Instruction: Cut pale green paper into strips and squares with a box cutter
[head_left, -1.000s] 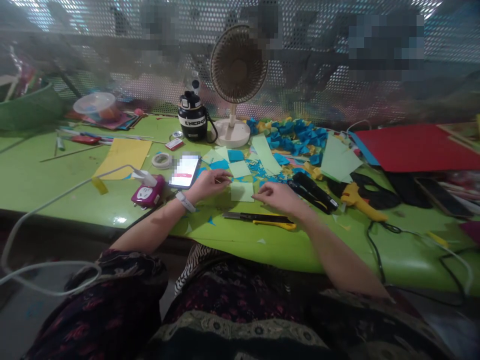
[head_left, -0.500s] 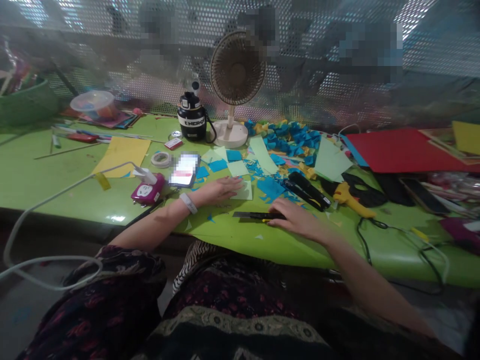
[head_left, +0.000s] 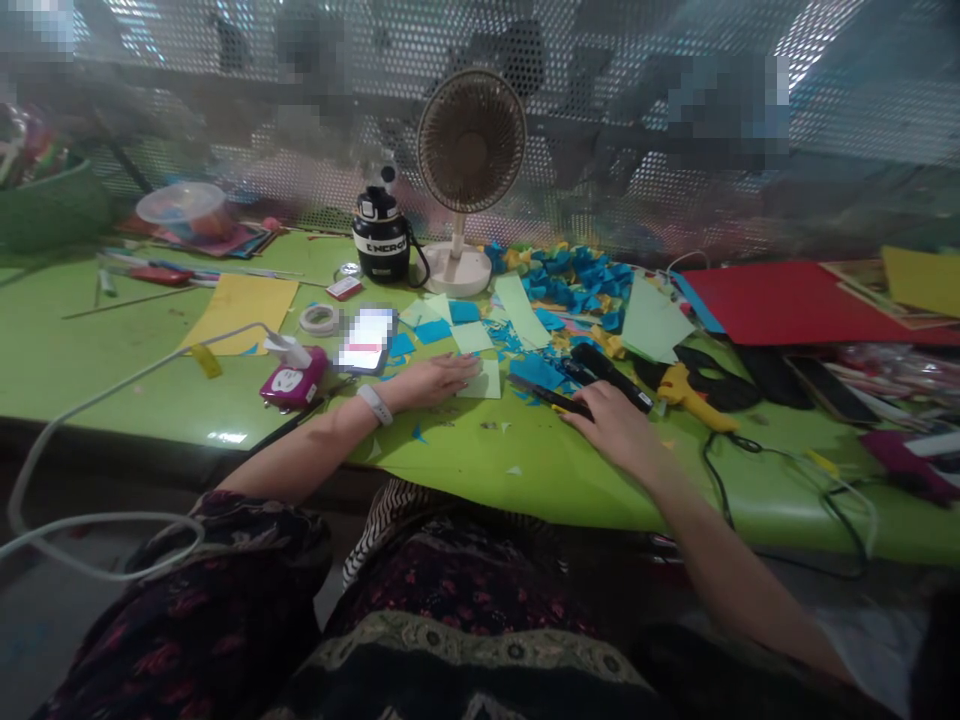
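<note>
My left hand (head_left: 435, 380) lies flat with its fingers stretched out, the fingertips on the edge of a small pale green paper piece (head_left: 486, 380). To the right, my right hand (head_left: 611, 425) has its thumb and fingers closed on the near end of a black and yellow utility knife (head_left: 551, 396). The knife points left and slightly away, its tip over the blue paper scraps (head_left: 538, 372). Just beyond the right hand lies a black stapler (head_left: 611, 378). More cut squares, blue (head_left: 433, 331) and pale green (head_left: 471, 337), lie past my left hand.
A phone (head_left: 366, 340), tape roll (head_left: 319, 319) and purple power socket (head_left: 294, 383) lie left. Behind stand a black bottle (head_left: 380, 245) and a fan (head_left: 471, 140). A yellow glue gun (head_left: 697, 398) with a cord and red sheets (head_left: 810, 302) lie right.
My right hand has moved a little away from the table's front edge with the utility knife, which now slants instead of lying level. The left hand stays on the paper.
</note>
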